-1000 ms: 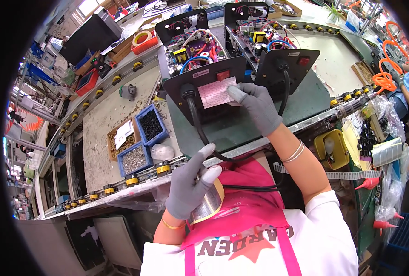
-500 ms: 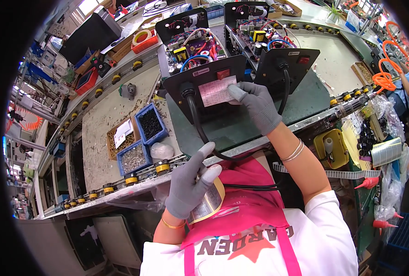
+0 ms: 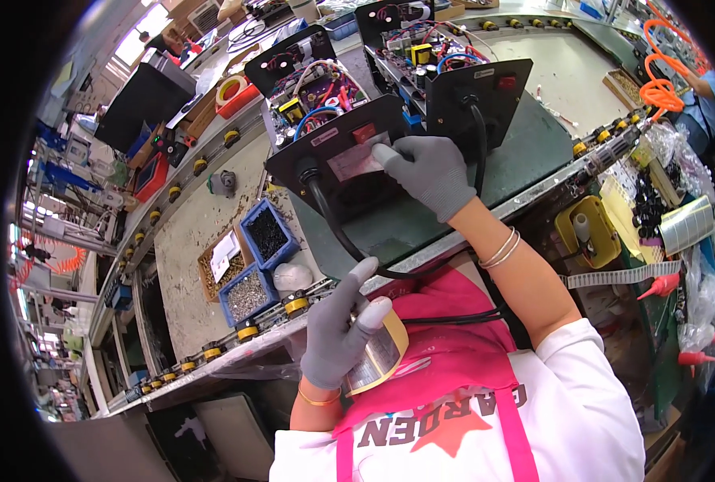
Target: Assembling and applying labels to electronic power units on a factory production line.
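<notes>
My right hand [image 3: 430, 170], in a grey glove with pale fingertips, has its thumb on a pinkish-silver rectangular label [image 3: 352, 163]. The label lies against the black panel [image 3: 387, 120] of an uncovered electronic unit, below a red switch [image 3: 364, 133]. My fingers are curled and partly hide the label's right end. A thick black power cord [image 3: 325, 210] comes out of the panel. Lower down, my left hand [image 3: 337, 333], gloved too, holds a roll of silver labels [image 3: 376, 361] on yellowish backing close to my pink apron. Its thumb lies over the roll, and its index finger points up beside the cord.
A second uncovered unit [image 3: 486, 100] stands to the right on the green board [image 3: 526, 153]. At left are blue bins of black screws [image 3: 265, 234] and silver hardware [image 3: 246, 296]. Conveyor rollers [image 3: 295, 304] line the bench edge. A yellow tray [image 3: 568, 229] sits at right.
The label has come to lie flatter against the panel, with my right hand lower over its right end. My left hand still holds the label roll. The whole view has shifted slightly.
</notes>
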The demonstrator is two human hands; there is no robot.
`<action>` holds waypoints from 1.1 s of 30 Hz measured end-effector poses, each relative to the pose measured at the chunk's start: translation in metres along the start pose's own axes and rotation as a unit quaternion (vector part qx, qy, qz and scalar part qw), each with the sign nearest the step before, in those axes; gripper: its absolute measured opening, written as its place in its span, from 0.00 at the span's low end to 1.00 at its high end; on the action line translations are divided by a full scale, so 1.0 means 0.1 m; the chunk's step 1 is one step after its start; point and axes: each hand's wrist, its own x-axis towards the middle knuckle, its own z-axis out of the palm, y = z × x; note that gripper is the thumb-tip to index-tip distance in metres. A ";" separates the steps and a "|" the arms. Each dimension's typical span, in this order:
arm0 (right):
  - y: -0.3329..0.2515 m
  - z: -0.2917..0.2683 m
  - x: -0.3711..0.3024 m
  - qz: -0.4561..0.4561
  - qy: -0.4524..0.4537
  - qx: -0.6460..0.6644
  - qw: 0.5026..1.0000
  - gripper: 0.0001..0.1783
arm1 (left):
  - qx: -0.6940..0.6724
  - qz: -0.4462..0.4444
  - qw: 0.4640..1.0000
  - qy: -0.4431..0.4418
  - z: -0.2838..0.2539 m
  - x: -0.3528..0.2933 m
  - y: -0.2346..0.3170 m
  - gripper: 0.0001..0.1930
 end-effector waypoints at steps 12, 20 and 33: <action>-0.09 -0.05 0.04 0.112 -0.245 0.184 0.945 0.16 | 0.030 0.063 0.990 -0.123 0.21 0.08 0.27 0.24; -0.08 -0.49 -0.73 0.102 -0.418 0.189 0.883 0.16 | 0.046 0.106 0.987 -0.112 0.26 0.15 0.19 0.23; -0.10 -0.88 -0.89 -0.372 -0.046 -0.044 0.926 0.15 | -0.121 -0.064 0.981 -0.138 0.28 0.29 0.30 0.23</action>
